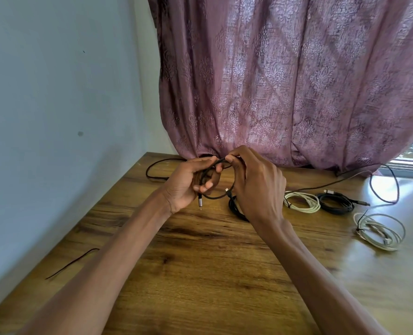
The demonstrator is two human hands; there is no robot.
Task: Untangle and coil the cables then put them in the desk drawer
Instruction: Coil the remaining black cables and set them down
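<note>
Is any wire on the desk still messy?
Yes. One long dark cable sprawls uncoiled across the desk beside three neat coils. Both hands, left hand and right hand, are winding a black cable.

Single head-worn view, forward and down, close over the wooden desk [200, 274], toward the curtain [285, 81].

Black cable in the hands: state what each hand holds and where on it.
Both hands hold one black cable, partly coiled. The left hand grips the gathered loops, a metal plug hanging below. The right hand pinches the top of the loop.
</note>
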